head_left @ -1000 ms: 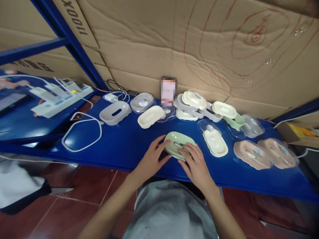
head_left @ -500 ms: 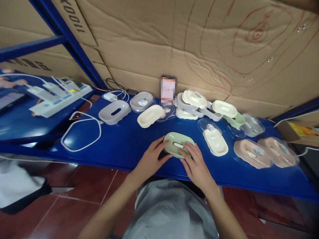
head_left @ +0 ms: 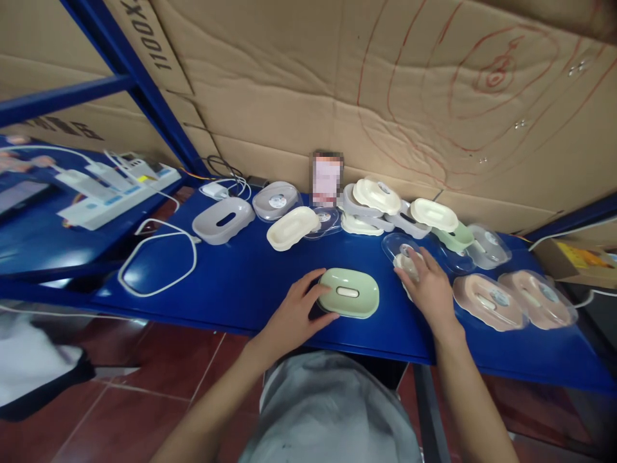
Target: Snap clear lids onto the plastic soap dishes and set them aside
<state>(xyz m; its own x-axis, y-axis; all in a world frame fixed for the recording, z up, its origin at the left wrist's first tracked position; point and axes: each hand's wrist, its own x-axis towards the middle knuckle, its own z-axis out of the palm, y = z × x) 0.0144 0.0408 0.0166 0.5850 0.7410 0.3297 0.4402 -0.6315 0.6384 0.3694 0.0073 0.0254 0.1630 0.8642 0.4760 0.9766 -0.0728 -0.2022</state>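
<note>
A pale green soap dish (head_left: 349, 293) lies upside down near the front edge of the blue table (head_left: 231, 276). My left hand (head_left: 295, 313) rests against its left end, fingers curled on its rim. My right hand (head_left: 428, 287) lies over a cream soap dish (head_left: 403, 262) to the right, covering most of it, beside a clear lid (head_left: 393, 243). I cannot tell whether that hand grips the cream dish.
Several more soap dishes and clear lids, cream, grey, green and pink (head_left: 484, 301), line the back and right of the table. A grey dish (head_left: 223, 219) and a white cable loop (head_left: 157, 260) lie at the left. Cardboard sheets (head_left: 385, 90) form the back wall.
My right hand has left the green soap dish and moved right onto the cream dish. The green dish has settled flat on the table, with my left hand still at its left end.
</note>
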